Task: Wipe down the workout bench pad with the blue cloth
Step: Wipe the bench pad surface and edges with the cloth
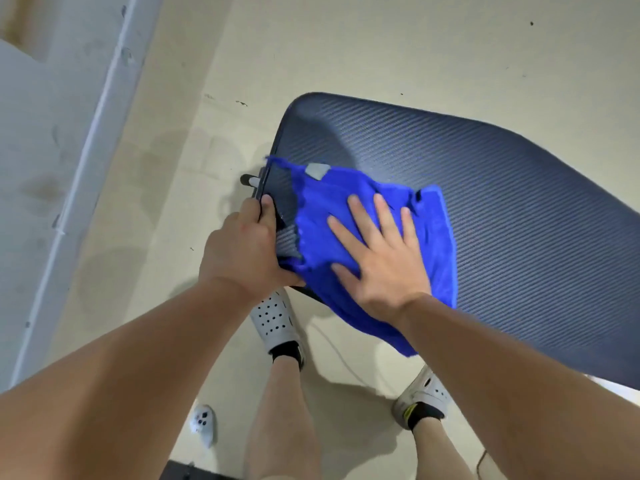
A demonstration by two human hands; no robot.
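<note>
The workout bench pad is dark navy with a fine ribbed texture and runs from the centre to the right edge. A bright blue cloth with a small grey tag lies spread over the pad's near left end, one corner hanging off the front edge. My right hand presses flat on the cloth with straight, spread fingers. My left hand grips the pad's left edge, thumb on top beside the cloth.
Pale floor surrounds the bench. A white wall base and trim runs along the left. A white game controller lies on the floor near my feet, which wear white perforated clogs. A thin cable crosses the floor under the bench.
</note>
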